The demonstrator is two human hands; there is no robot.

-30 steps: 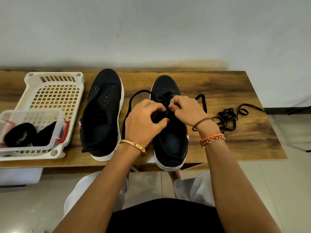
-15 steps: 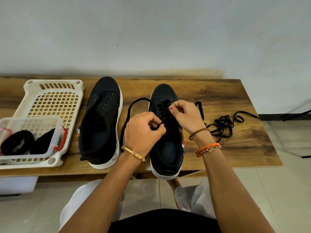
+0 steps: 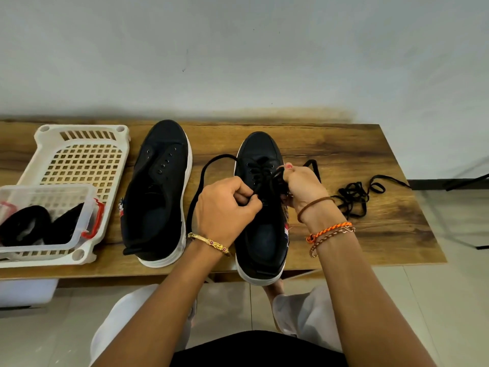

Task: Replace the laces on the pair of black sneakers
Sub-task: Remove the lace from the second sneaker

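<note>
Two black sneakers with white soles stand on the wooden table (image 3: 344, 144). The left sneaker (image 3: 158, 192) has bare eyelets and no lace. The right sneaker (image 3: 260, 223) carries a black lace (image 3: 201, 178) threaded through its upper eyelets, one end looping out to the left. My left hand (image 3: 225, 207) grips that lace over the shoe's tongue. My right hand (image 3: 301, 184) pinches the other part of the lace at the shoe's right eyelets. A loose black lace (image 3: 354, 194) lies tangled on the table to the right.
A white perforated basket (image 3: 79, 160) sits at the table's left, with a clear plastic box (image 3: 87, 207) inside holding black items. The wall runs right behind the table. The right sneaker's heel overhangs the near edge, above my knees.
My right hand has turned and shifted right along the eyelets, pulling the lace. My left hand stays gripping the lace over the tongue. The view tilted slightly downward.
</note>
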